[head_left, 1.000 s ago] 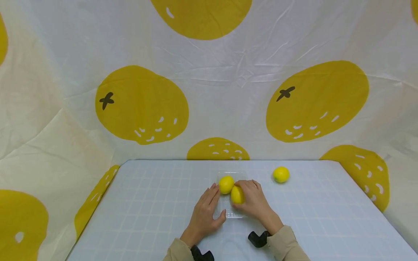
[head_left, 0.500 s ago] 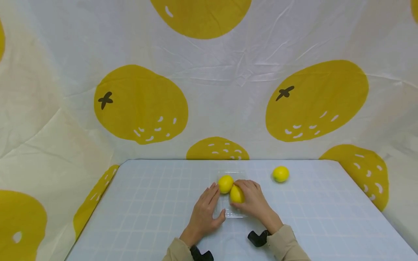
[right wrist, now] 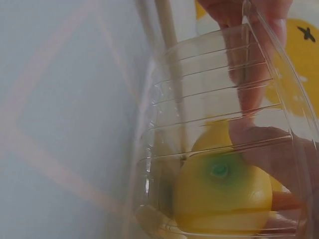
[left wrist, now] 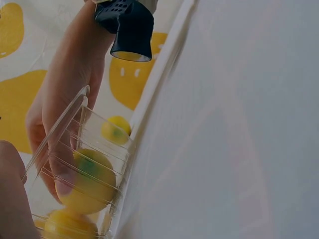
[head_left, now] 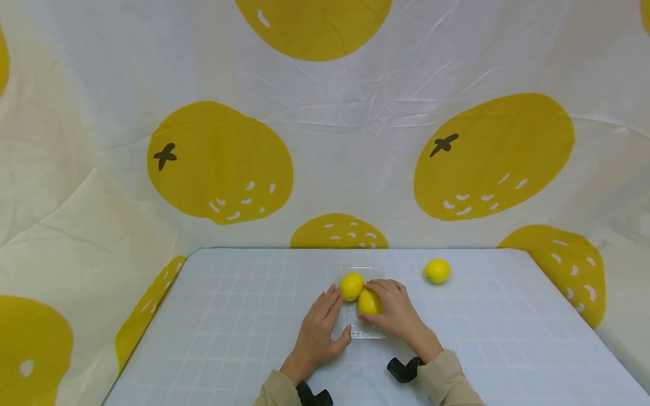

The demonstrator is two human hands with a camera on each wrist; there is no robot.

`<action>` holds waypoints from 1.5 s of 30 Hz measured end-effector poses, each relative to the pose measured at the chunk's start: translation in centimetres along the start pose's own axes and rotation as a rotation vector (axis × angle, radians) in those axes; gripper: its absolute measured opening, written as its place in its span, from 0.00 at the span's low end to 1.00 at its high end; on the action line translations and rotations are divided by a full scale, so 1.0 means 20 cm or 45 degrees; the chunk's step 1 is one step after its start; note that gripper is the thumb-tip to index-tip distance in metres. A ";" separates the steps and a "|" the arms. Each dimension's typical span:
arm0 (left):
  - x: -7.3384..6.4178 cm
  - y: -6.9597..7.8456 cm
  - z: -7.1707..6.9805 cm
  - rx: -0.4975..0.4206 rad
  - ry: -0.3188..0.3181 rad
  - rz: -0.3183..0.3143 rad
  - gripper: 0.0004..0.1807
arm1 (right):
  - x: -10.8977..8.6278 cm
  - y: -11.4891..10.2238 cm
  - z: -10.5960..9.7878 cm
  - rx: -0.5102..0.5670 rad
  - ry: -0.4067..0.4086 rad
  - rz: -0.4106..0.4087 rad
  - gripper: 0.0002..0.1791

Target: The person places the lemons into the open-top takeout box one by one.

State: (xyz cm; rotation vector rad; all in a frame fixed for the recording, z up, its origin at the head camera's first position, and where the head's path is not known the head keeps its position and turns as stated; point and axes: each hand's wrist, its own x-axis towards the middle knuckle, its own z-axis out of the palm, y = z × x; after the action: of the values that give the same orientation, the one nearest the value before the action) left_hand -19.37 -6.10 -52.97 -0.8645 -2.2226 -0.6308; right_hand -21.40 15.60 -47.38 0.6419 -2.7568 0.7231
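A clear plastic container stands on the table with two lemons inside. My right hand grips the nearer lemon, thumb on its near side and fingers over its far side. Touching it on the far left is the other lemon. My left hand rests along the container's left side, fingers straight and thumb apart, fingertips beside the farther lemon. Through the ribbed wall, the right wrist view shows the gripped lemon with a greenish end. In the left wrist view this lemon sits low in the container.
A third lemon lies on the table at the back right. The table has a pale checked cloth. Behind it hangs a white curtain printed with large yellow fruit. Black wrist cameras sit below both hands.
The gripped lemon has turned or shifted very slightly under my right hand. My left hand and the other lemons stay where they were.
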 end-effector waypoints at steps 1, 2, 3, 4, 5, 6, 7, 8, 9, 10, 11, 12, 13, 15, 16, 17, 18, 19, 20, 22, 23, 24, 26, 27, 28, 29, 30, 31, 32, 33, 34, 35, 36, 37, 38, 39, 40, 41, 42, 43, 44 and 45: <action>0.00 0.00 0.00 -0.001 -0.005 -0.005 0.35 | 0.00 0.00 0.00 0.005 -0.001 0.000 0.35; 0.00 0.00 0.00 -0.001 -0.007 -0.007 0.35 | 0.00 0.00 0.00 0.009 0.000 0.000 0.34; 0.00 0.00 0.00 0.000 -0.004 -0.005 0.35 | 0.00 0.00 0.00 0.015 0.000 0.000 0.34; 0.00 0.00 0.00 0.001 0.001 -0.002 0.35 | 0.01 0.00 -0.01 0.017 0.002 -0.002 0.33; 0.00 0.00 0.00 0.003 0.008 0.004 0.34 | 0.01 0.00 -0.01 0.023 0.008 -0.008 0.33; 0.00 0.00 0.00 0.006 0.015 0.009 0.34 | 0.01 -0.01 -0.01 0.031 0.017 -0.014 0.32; 0.00 0.00 0.00 0.010 0.022 0.016 0.34 | 0.01 -0.01 -0.02 0.041 0.030 -0.021 0.31; 0.00 -0.01 0.00 0.010 0.030 0.021 0.34 | 0.01 -0.01 -0.03 0.049 0.046 -0.029 0.31; 0.00 -0.01 0.00 0.009 0.038 0.026 0.34 | 0.01 -0.01 -0.03 0.062 0.060 -0.033 0.30; 0.00 -0.01 0.00 0.008 0.039 0.027 0.34 | 0.01 0.00 -0.04 0.075 0.078 -0.037 0.29; 0.00 -0.01 0.00 0.011 0.040 0.027 0.34 | 0.01 0.00 -0.05 0.092 0.100 -0.039 0.29; 0.00 -0.01 0.00 0.014 0.038 0.027 0.34 | 0.02 0.01 -0.06 0.105 0.123 -0.036 0.28; 0.00 -0.01 0.00 0.015 0.034 0.024 0.34 | 0.02 0.02 -0.07 0.122 0.151 -0.037 0.28; 0.00 0.00 0.00 0.012 0.019 0.015 0.34 | 0.02 0.06 -0.08 0.164 0.211 -0.037 0.27; 0.00 0.00 0.00 0.012 0.012 0.009 0.34 | 0.03 0.08 -0.09 0.183 0.247 -0.041 0.27; 0.00 0.00 0.00 0.010 0.008 0.006 0.34 | 0.03 0.10 -0.10 0.199 0.288 -0.048 0.27; 0.00 0.00 0.00 0.006 -0.001 -0.001 0.34 | 0.03 0.13 -0.11 0.217 0.332 -0.058 0.26; 0.00 0.01 0.00 0.002 -0.009 -0.008 0.35 | 0.04 0.15 -0.12 0.239 0.378 -0.073 0.27; 0.00 0.01 0.00 0.002 -0.014 -0.011 0.35 | 0.04 0.18 -0.12 0.259 0.422 -0.082 0.27; 0.00 0.01 -0.01 0.006 -0.017 -0.016 0.35 | 0.04 0.23 -0.14 0.273 0.512 -0.097 0.28; 0.00 0.01 -0.01 0.010 -0.020 -0.018 0.35 | 0.05 0.25 -0.15 0.282 0.560 -0.102 0.28; 0.01 0.01 -0.01 0.011 -0.023 -0.021 0.35 | 0.05 0.27 -0.16 0.293 0.609 -0.103 0.28; 0.01 0.01 -0.01 0.014 -0.016 -0.017 0.35 | 0.05 0.33 -0.17 0.307 0.695 -0.093 0.28; 0.00 0.01 -0.01 0.015 -0.016 -0.018 0.35 | 0.06 0.35 -0.18 0.308 0.737 -0.085 0.28; 0.00 0.01 -0.01 0.014 -0.016 -0.017 0.35 | 0.06 0.38 -0.18 0.310 0.773 -0.071 0.29; 0.00 0.01 -0.01 0.013 -0.011 -0.012 0.35 | 0.05 0.41 -0.18 0.316 0.802 -0.054 0.29; 0.00 0.01 -0.01 0.012 -0.008 -0.009 0.35 | 0.05 0.44 -0.18 0.319 0.820 -0.027 0.30; 0.00 0.00 0.00 0.013 -0.007 -0.007 0.35 | 0.05 0.47 -0.18 0.319 0.824 0.009 0.30; 0.00 0.00 0.00 0.013 -0.004 -0.005 0.35 | 0.04 0.50 -0.17 0.325 0.821 0.051 0.31; 0.00 0.00 0.00 0.015 -0.005 -0.004 0.35 | 0.04 0.52 -0.17 0.329 0.811 0.096 0.32; 0.00 0.00 0.00 0.014 -0.005 -0.005 0.35 | 0.03 0.54 -0.18 0.337 0.792 0.146 0.32; 0.01 0.00 0.00 0.014 -0.005 -0.005 0.35 | 0.02 0.56 -0.18 0.350 0.771 0.198 0.33; 0.01 0.00 0.00 0.012 -0.007 -0.008 0.35 | 0.02 0.58 -0.18 0.355 0.746 0.245 0.34; 0.01 0.00 -0.01 0.009 -0.014 -0.015 0.34 | 0.01 0.60 -0.18 0.353 0.719 0.286 0.35; 0.01 0.00 -0.01 0.009 -0.017 -0.015 0.35 | 0.01 0.62 -0.18 0.360 0.693 0.320 0.36; 0.01 0.00 -0.01 0.008 -0.021 -0.017 0.35 | 0.00 0.64 -0.17 0.361 0.668 0.349 0.37; 0.00 0.00 -0.01 0.009 -0.024 -0.018 0.35 | -0.01 0.65 -0.17 0.361 0.640 0.376 0.38; 0.00 0.00 -0.01 0.013 -0.025 -0.015 0.35 | -0.01 0.67 -0.16 0.359 0.615 0.399 0.38; 0.00 0.00 0.00 0.015 -0.024 -0.013 0.35 | -0.02 0.68 -0.16 0.359 0.590 0.416 0.39; 0.00 0.00 0.00 0.021 -0.028 -0.012 0.35 | -0.03 0.69 -0.15 0.358 0.557 0.433 0.39; 0.00 0.00 0.00 0.026 -0.023 -0.007 0.35 | -0.03 0.70 -0.14 0.364 0.528 0.450 0.39; 0.00 0.00 0.00 0.025 -0.020 -0.004 0.35 | -0.04 0.71 -0.14 0.366 0.503 0.464 0.39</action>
State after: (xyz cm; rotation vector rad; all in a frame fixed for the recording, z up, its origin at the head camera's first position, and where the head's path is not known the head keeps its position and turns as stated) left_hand -19.34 -6.16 -53.00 -0.8586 -2.2412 -0.6044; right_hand -26.95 28.37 -51.10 0.0215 -2.4372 1.1934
